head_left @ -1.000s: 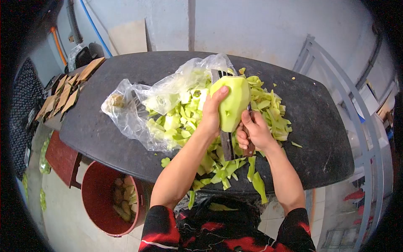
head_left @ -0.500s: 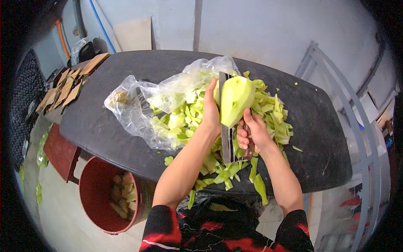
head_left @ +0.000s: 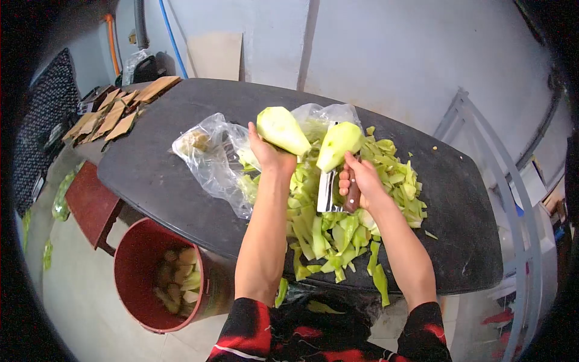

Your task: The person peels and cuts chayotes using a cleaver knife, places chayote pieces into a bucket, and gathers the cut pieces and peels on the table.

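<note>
Two pieces of a peeled, pale-green, pear-shaped vegetable are apart in the head view. The left piece [head_left: 282,130] rests in my left hand [head_left: 272,155], raised above the table with the fingers cupped under it. My right hand [head_left: 363,182] is closed round the brown handle of a cleaver [head_left: 326,192], its broad blade pointing away from me. The right piece [head_left: 339,146] lies against the blade, with my right thumb at its lower edge. Under both hands, green peelings [head_left: 344,236] are heaped on the dark table [head_left: 461,223].
A clear plastic bag [head_left: 211,158] lies left of the peelings. Cardboard pieces [head_left: 111,117] sit at the table's far left corner. On the floor, a red bucket [head_left: 134,289] holds pale pieces, beside a red stool [head_left: 93,196]. A grey metal frame [head_left: 503,163] stands at the right.
The single peeled vegetable against the cleaver is now two separate pieces. My left hand has moved left with one piece; the other stays at the cleaver in my right hand. The view has shifted slightly.
</note>
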`<action>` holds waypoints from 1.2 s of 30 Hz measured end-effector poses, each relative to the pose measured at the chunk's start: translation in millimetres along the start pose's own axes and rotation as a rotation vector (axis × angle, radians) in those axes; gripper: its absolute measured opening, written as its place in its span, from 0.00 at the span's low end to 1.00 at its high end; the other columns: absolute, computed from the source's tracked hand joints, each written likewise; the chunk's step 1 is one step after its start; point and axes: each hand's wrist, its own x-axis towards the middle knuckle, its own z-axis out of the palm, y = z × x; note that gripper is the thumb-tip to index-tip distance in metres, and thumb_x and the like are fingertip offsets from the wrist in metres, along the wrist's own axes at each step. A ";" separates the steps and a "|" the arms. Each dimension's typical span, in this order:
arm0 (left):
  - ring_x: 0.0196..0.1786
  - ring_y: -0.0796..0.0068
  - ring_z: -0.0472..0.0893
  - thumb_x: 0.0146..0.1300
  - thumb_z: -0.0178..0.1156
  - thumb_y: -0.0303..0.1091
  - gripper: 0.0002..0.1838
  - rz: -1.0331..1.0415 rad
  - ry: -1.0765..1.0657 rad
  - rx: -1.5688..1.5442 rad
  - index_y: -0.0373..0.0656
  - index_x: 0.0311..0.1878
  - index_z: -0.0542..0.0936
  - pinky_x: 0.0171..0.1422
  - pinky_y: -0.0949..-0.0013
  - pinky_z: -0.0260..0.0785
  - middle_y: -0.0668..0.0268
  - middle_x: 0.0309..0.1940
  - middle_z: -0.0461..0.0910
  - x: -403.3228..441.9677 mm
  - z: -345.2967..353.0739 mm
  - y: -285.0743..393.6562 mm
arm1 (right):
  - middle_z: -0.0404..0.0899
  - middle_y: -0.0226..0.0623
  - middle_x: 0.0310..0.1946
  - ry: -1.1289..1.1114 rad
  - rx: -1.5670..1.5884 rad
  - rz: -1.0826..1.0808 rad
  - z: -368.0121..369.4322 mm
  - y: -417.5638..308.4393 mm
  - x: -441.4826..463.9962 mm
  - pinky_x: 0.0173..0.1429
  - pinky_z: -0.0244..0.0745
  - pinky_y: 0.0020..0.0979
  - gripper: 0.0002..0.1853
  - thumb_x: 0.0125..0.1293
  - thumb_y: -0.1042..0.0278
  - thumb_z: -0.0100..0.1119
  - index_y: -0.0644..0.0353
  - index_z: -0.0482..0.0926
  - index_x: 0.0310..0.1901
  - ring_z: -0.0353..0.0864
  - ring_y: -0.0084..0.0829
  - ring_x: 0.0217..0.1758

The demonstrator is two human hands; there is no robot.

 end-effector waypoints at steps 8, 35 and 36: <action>0.73 0.42 0.60 0.73 0.35 0.55 0.31 -0.015 -0.027 0.006 0.42 0.68 0.64 0.66 0.15 0.41 0.56 0.69 0.63 -2.2 2.9 13.8 | 0.69 0.31 0.20 0.056 -0.081 -0.096 15.1 1.0 32.6 0.22 0.70 0.32 0.16 0.73 0.55 0.55 0.55 0.65 0.34 0.70 0.26 0.18; 0.67 0.51 0.72 0.72 0.42 0.50 0.29 -0.381 0.007 -0.057 0.39 0.67 0.68 0.74 0.45 0.59 0.54 0.65 0.71 -53.6 30.3 -53.2 | 0.70 0.33 0.17 -0.202 -0.183 -0.324 -67.3 -9.4 -72.4 0.22 0.69 0.31 0.26 0.75 0.43 0.48 0.64 0.71 0.36 0.73 0.28 0.18; 0.67 0.51 0.72 0.72 0.42 0.50 0.29 -0.384 0.010 -0.054 0.39 0.67 0.68 0.74 0.45 0.59 0.54 0.65 0.71 -55.4 32.2 -53.1 | 0.70 0.33 0.17 -0.199 -0.180 -0.322 -67.4 -10.1 -72.7 0.22 0.69 0.31 0.26 0.75 0.43 0.48 0.64 0.71 0.36 0.73 0.28 0.18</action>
